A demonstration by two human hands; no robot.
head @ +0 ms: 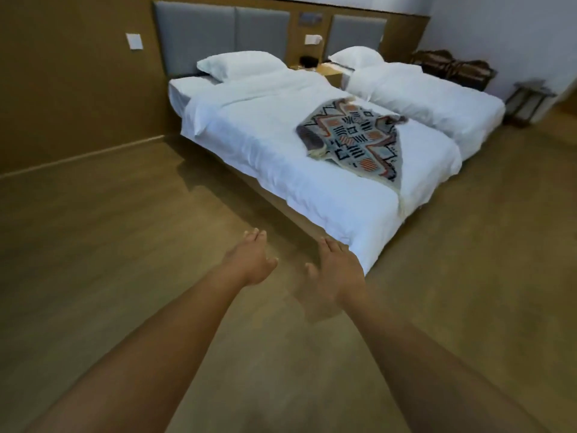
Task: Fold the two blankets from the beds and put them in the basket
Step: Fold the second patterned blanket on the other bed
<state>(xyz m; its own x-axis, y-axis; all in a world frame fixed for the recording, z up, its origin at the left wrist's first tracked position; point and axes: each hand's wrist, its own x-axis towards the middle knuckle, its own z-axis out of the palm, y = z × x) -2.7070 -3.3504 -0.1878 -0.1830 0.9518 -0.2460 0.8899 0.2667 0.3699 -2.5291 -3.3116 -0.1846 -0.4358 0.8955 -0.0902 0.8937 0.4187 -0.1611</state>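
Your left hand [251, 260] and right hand [335, 271] reach forward side by side over the brown floor [109, 245], both spread loose with fingers extended and nothing in them. The right hand sits just before the near corner of the near bed [265, 157]; neither hand touches the bedding.

The patterned blanket [356, 139] lies rumpled on the white cover of that bed, toward its right side, with one end trailing down toward the near right edge. It is well apart from your hands.

The far bed [431, 101] stands to the right, just beside the first, each with a white pillow at the head. A dark heap [452, 68] rests against the far right wall; the picture is too blurred there to say what it is.
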